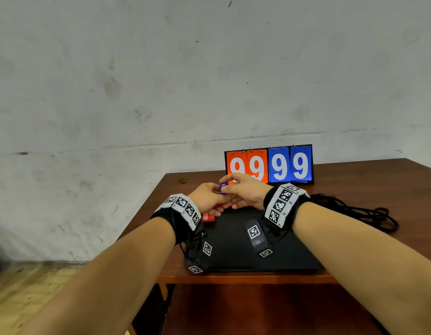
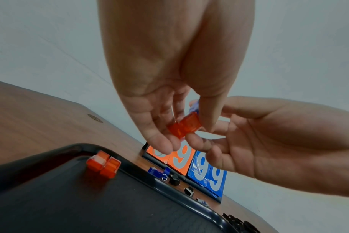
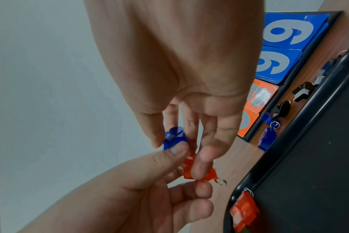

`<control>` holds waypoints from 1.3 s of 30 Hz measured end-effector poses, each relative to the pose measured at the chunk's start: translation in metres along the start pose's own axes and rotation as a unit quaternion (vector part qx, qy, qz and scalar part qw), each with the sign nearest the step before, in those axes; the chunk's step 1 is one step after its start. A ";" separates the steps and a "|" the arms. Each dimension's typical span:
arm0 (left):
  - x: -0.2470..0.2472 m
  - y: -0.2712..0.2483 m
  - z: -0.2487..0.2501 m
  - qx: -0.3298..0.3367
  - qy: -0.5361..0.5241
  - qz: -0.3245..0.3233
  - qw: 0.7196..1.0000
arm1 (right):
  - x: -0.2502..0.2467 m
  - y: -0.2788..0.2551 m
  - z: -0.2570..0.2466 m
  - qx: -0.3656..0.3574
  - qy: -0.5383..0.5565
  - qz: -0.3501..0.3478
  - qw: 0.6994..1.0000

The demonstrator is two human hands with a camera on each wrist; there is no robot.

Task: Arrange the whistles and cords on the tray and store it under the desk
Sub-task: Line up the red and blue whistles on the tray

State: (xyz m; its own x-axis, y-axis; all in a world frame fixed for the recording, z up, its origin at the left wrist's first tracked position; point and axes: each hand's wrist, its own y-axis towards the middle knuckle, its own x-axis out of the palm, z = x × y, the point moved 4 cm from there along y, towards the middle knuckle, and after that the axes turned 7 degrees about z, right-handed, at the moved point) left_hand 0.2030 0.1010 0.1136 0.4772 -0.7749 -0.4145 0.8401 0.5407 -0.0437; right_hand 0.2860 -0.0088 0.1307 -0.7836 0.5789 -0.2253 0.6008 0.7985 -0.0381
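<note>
Both hands meet above the far left corner of the black tray (image 1: 294,252). My left hand (image 1: 210,198) pinches an orange whistle (image 2: 184,126) between thumb and fingers; its key ring (image 3: 221,182) hangs free. My right hand (image 1: 243,189) pinches a blue whistle (image 1: 223,187) between thumb and forefinger, while its other fingers touch the orange one (image 3: 189,169). A second orange whistle (image 1: 208,217) lies in the tray's far left corner. Black cords (image 1: 359,210) lie in a tangle on the desk to the right of the tray.
A flip scoreboard (image 1: 268,165) showing 99 99 stands at the back of the brown desk (image 1: 378,184). Between it and the tray lie loose blue whistles (image 2: 157,171) and black whistles (image 2: 173,179). The desk's left edge is near the tray.
</note>
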 end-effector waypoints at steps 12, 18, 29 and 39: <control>-0.019 0.005 -0.014 0.042 0.057 0.055 0.996 | -0.013 0.012 0.018 0.007 -0.107 0.085 0.991; -0.024 0.009 -0.011 0.092 0.120 0.079 0.985 | -0.014 0.017 0.023 0.023 -0.118 0.099 0.988; -0.019 0.023 -0.021 0.063 0.128 0.043 0.989 | -0.010 0.022 0.034 0.024 -0.182 0.064 0.981; -0.016 0.037 -0.020 0.058 0.199 0.005 0.978 | -0.002 0.035 0.049 0.066 -0.225 0.010 0.972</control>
State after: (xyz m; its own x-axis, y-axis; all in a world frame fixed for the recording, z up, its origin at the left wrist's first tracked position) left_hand 0.2214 0.1406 0.1005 0.3663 -0.5686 -0.7366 0.8708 0.4884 0.0561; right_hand 0.3164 0.0100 0.0818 -0.6409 0.4397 -0.6293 0.6537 0.7423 -0.1471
